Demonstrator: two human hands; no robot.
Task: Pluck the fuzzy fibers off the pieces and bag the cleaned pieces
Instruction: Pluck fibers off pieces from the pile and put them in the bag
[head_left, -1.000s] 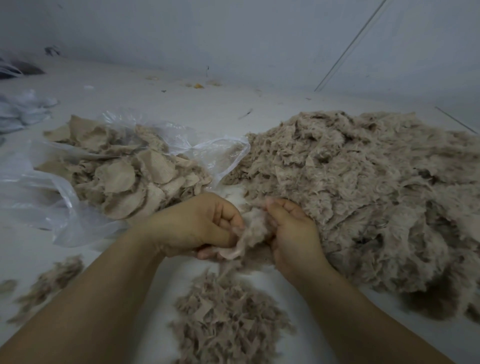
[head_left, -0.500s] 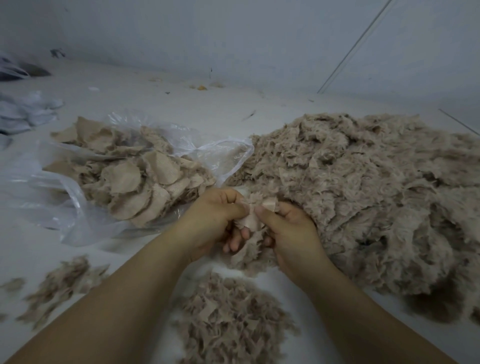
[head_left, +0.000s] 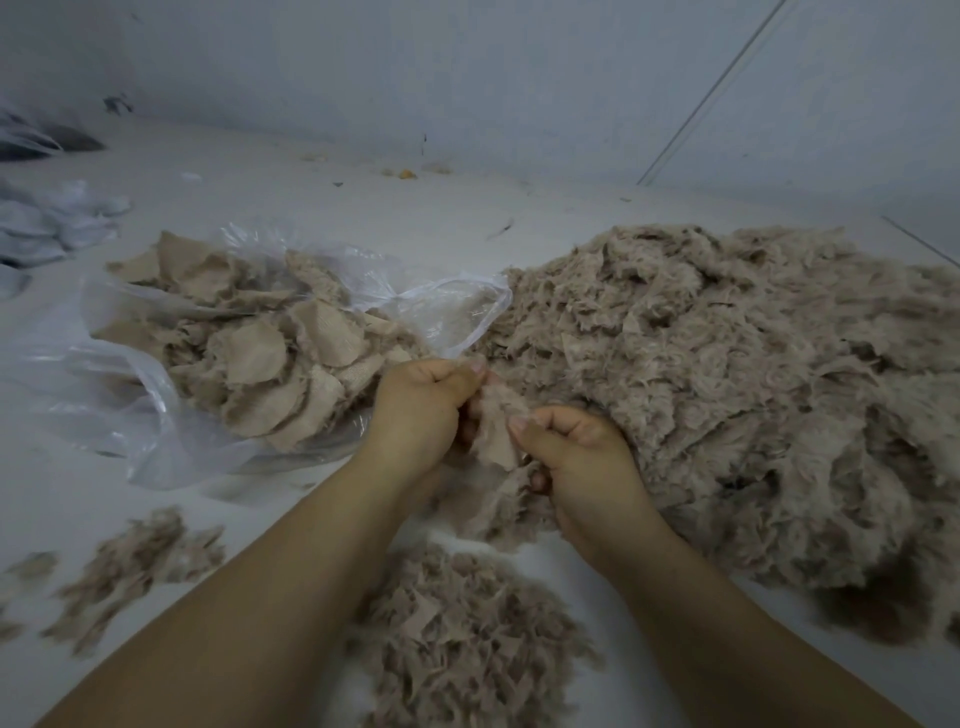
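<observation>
Rightward, big heap of fuzzy pieces on tabletop. Clear plastic bag at left, holding cleaned pieces. Plucked fibers piled nearest. Left hand and right hand close together; curled fingers pinching one fuzzy piece between them, at heap's near edge.

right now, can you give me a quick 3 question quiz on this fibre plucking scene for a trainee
1. True or false: both hands grip the same fabric piece.
2. Which side of the left hand is the clear plastic bag on?
A. left
B. right
3. Fill in: the big heap of fuzzy pieces lies beside the ___ hand.

Key: 1 true; 2 A; 3 right.
</observation>
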